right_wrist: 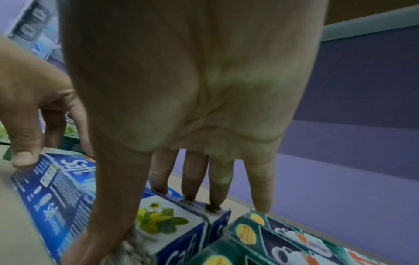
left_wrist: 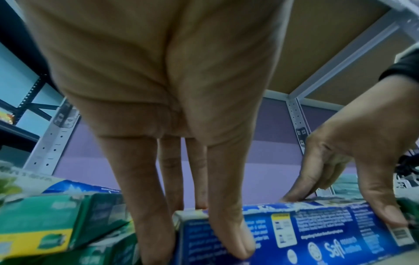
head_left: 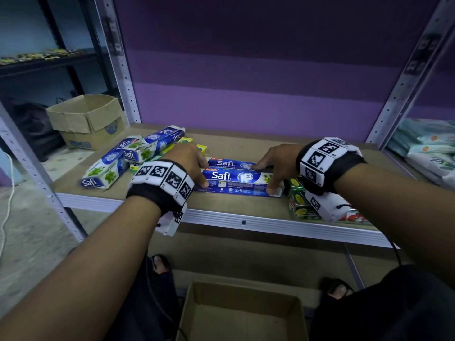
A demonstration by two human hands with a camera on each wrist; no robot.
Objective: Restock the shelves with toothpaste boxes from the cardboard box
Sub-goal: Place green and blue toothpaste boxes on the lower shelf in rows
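In the middle of the head view, two blue toothpaste boxes [head_left: 237, 177] lie side by side, touching, on the brown shelf [head_left: 246, 207]. My left hand [head_left: 189, 159] grasps their left end, thumb on the near side and fingers [left_wrist: 229, 224] over the top. My right hand [head_left: 278, 163] clamps the right end the same way, thumb down the near face. More toothpaste boxes [head_left: 130, 156] sit piled at the left of the frame, green packs [head_left: 299, 200] just right of my right hand. The open cardboard box [head_left: 242, 313] sits at bottom centre, on the floor below the shelf
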